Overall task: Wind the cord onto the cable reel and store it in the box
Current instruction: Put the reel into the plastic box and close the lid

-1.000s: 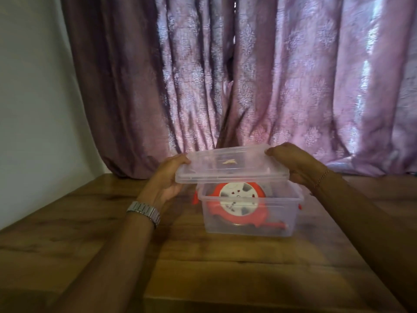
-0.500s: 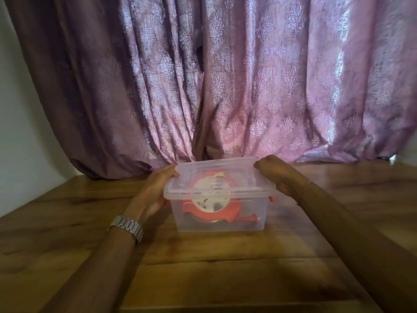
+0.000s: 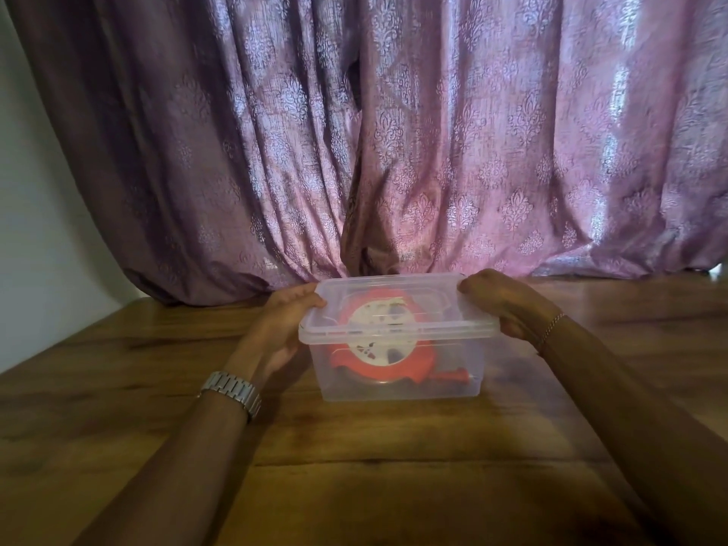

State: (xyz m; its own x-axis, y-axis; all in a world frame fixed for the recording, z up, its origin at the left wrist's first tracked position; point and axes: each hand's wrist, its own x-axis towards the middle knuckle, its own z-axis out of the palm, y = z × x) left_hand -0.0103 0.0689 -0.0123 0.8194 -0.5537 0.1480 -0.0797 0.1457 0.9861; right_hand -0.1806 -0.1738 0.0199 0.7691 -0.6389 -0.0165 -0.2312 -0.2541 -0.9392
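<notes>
A clear plastic box (image 3: 398, 382) stands on the wooden table (image 3: 354, 466) in the middle of the view. Inside it lies an orange cable reel (image 3: 378, 358) with a white hub, seen through the wall and lid. The clear lid (image 3: 394, 305) sits on top of the box. My left hand (image 3: 281, 329) holds the lid's left end, thumb on top near the corner. My right hand (image 3: 502, 307) grips the lid's right end with fingers curled over the edge. The cord itself is not distinguishable.
A pink-purple patterned curtain (image 3: 394, 143) hangs right behind the box and touches the table's far edge. A pale wall (image 3: 35, 230) is at the left. A metal watch (image 3: 232, 392) is on my left wrist.
The lid, held above the box a second ago, has come down onto the box. Both hands stayed at its ends.
</notes>
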